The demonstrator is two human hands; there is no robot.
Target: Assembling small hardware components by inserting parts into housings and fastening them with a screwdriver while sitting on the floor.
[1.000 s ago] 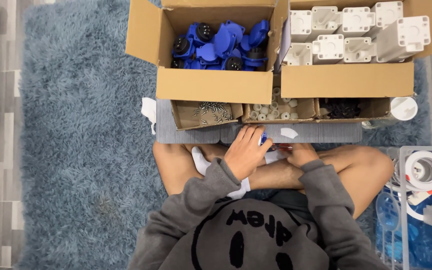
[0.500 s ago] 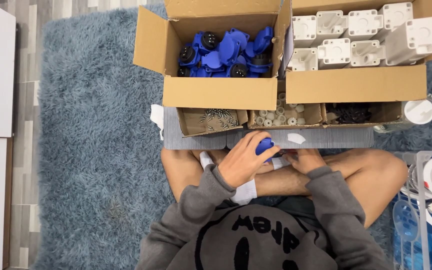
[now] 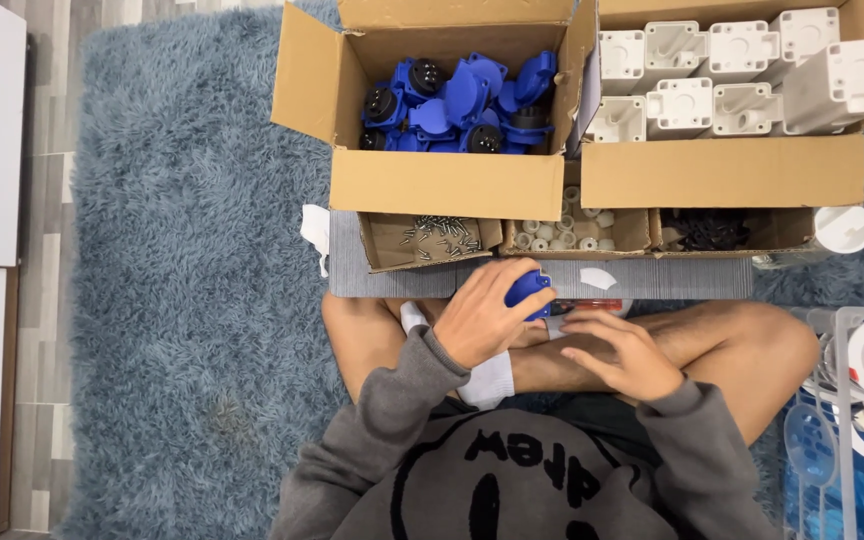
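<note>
The person sits cross-legged on the rug, the left hand [image 3: 479, 322] curled around a blue plastic part [image 3: 530, 289], gripping it just above the lap. The right hand [image 3: 620, 352] lies close beside that grip, fingers loosely spread and holding nothing. Just beyond the grip sits a small tray of screws [image 3: 434, 238], and farther out a carton of blue parts [image 3: 452, 105].

box w/ white housings [image 3: 742, 80] | screws tray [image 3: 432, 238] – black parts tray [image 3: 717, 230] | blue rug [image 3: 182, 300]
</note>
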